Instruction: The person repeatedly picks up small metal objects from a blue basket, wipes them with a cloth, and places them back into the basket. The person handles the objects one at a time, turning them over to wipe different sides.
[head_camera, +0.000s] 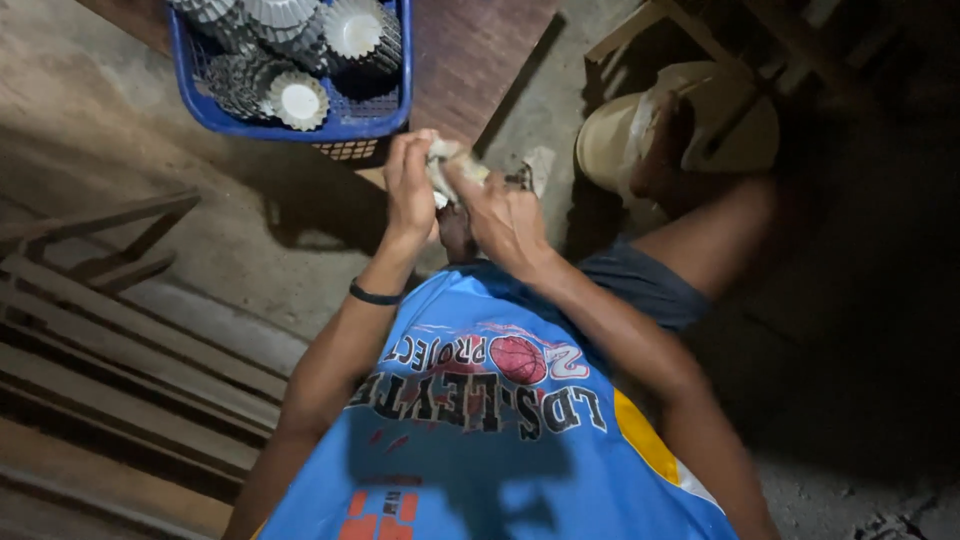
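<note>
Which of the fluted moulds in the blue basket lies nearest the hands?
The fluted mould at the front right of the blue basket, showing its pale inside. It sits closest to the left hand; the others lie farther back.

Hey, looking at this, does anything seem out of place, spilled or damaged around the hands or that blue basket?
Nothing stands out. Both hands, left hand and right hand, grip a small pale crumpled piece between them. The fluted metal moulds lie jumbled inside the blue basket, but none have spilled out.
</note>
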